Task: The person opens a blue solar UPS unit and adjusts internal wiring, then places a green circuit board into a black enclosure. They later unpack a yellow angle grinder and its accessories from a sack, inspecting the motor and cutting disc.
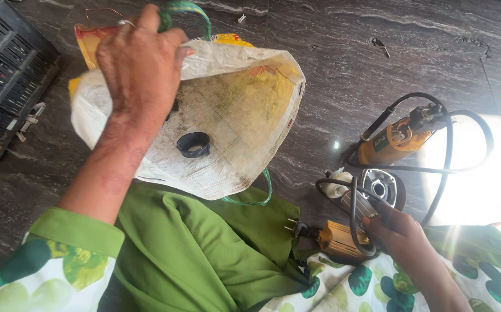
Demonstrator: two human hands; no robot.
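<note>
My left hand (138,63) grips the rim and green handle of a dirty white woven bag (233,133), holding its mouth open above my lap. Inside the bag lies a black plastic ring (193,144). My right hand (398,234) clasps an orange angle grinder (351,222) at the lower right, with its black cord coiled around the body and its plug sticking out to the left. The grinder's metal gear head points away from me.
A second orange angle grinder (398,138) with a looping black cable (464,150) lies on the dark marble floor (343,58) to the right. A black plastic crate (2,69) stands at the upper left. My green garment (198,248) covers my lap. Bright glare washes out the right edge.
</note>
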